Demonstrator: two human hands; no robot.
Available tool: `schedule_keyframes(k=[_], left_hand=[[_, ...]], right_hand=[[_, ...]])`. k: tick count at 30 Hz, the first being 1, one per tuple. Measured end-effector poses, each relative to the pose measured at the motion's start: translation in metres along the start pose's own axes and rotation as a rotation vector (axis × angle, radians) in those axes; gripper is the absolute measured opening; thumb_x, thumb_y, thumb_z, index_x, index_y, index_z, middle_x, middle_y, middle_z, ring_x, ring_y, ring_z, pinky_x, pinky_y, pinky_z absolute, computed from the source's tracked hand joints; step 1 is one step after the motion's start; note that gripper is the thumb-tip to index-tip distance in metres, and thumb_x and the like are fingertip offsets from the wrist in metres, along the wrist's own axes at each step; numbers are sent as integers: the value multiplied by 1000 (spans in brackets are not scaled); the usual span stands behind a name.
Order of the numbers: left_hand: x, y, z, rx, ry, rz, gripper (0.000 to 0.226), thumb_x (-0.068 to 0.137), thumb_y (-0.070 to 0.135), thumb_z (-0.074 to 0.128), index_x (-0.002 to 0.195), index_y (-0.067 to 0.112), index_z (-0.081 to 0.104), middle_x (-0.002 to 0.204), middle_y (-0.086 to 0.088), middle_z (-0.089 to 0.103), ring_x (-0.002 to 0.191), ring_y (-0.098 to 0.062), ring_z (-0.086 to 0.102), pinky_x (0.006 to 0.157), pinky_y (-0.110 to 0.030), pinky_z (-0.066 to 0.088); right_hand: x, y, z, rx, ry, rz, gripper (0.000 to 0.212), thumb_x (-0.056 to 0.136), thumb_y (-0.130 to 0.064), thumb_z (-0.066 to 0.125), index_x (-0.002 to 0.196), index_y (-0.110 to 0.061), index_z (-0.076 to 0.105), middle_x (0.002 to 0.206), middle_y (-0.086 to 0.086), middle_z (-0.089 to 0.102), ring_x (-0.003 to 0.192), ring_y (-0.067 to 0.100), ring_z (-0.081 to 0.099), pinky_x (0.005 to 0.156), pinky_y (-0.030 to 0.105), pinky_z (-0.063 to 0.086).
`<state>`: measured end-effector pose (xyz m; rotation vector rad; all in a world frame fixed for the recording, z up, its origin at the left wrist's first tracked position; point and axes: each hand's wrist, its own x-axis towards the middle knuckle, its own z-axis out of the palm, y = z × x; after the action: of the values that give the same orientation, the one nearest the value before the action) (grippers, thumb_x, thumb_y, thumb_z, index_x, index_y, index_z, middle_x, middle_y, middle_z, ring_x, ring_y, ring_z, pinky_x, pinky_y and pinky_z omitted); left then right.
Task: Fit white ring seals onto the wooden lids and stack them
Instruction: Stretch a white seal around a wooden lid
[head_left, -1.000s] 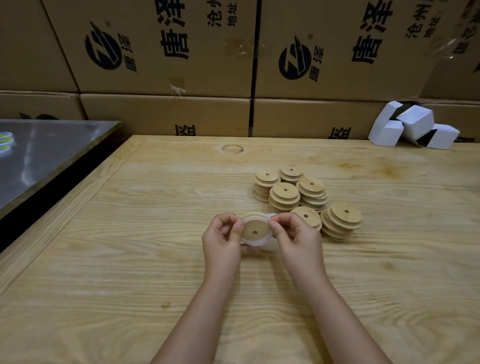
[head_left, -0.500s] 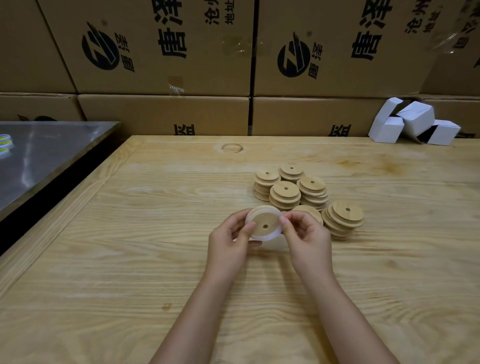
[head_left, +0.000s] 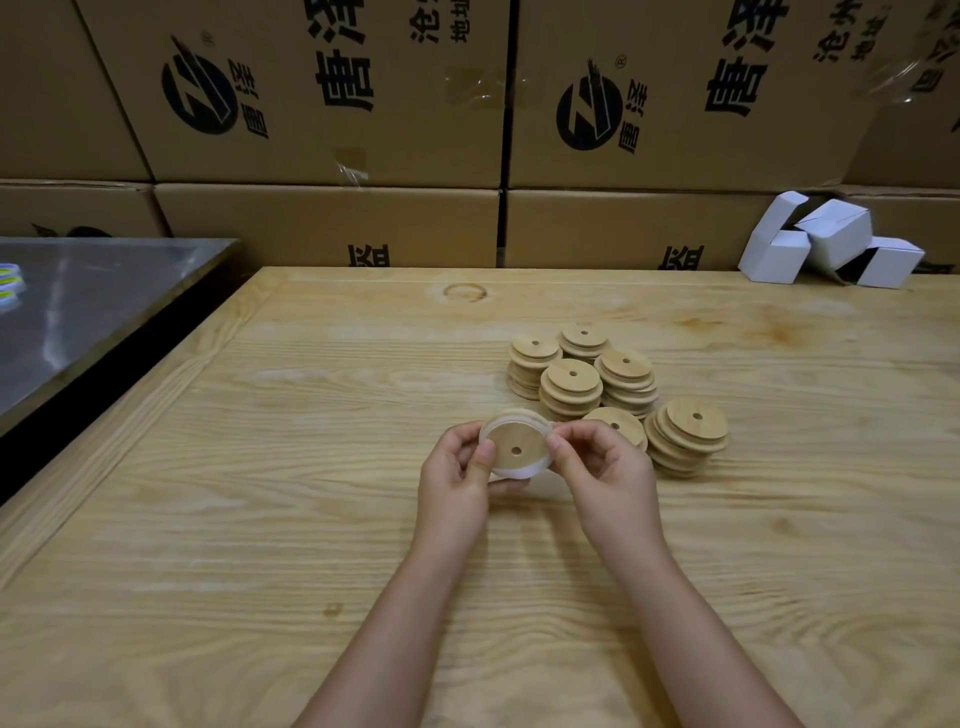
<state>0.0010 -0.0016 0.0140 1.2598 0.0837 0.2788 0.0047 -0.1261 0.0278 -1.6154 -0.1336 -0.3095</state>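
Left hand (head_left: 457, 483) grips lid (head_left: 519, 441), right hand (head_left: 608, 467) pinches seal (head_left: 522, 470) | seal now further round rim than before | nearly fitted, stacking next

Warm, even indoor light, moderately bright; source not in view. Shadows soft: faint smudge on bench (head_left: 260, 493) under left hand (head_left: 457, 478), thin dark rims beneath lid stacks (head_left: 571, 389). Steel surface (head_left: 93, 312) at left shows pale streaky sheen. Tape (head_left: 483, 88) on cartons (head_left: 311, 156) glints. Wide-angle bowing: carton edges lean outward near corners. Centre sharp, grain on wooden lid (head_left: 517, 441) legible; top-right corner smeared, washed by glare.
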Motion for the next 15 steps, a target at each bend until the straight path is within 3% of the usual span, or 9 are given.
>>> schedule_keyframes(k=[6, 9, 15], left_hand=[[0, 6, -5, 42, -109, -2, 8, 91, 5, 53, 93, 6, 60, 68, -1, 68, 64, -12, 64, 55, -27, 54], [-1, 4, -3, 193, -82, 74, 7, 86, 10, 62, 93, 9, 65, 73, -7, 70, 68, -14, 64, 65, -30, 51], [-1, -1, -1, 173, -30, 91, 3, 85, 11, 63, 88, 13, 63, 77, -7, 71, 71, -14, 65, 71, -36, 53]], right_hand=[[-1, 1, 0, -3, -6, -63, 17, 86, -2, 62, 81, -18, 64, 75, -9, 66, 69, -2, 61, 65, 13, 48], [-2, 3, 2, -48, -52, -70, 17, 86, -4, 63, 82, -20, 64, 75, -11, 67, 70, 0, 62, 65, 14, 48], [-2, 7, 2, -120, 20, -98, 10, 82, -11, 68, 83, -21, 66, 80, -11, 69, 76, 3, 64, 70, 20, 51]])
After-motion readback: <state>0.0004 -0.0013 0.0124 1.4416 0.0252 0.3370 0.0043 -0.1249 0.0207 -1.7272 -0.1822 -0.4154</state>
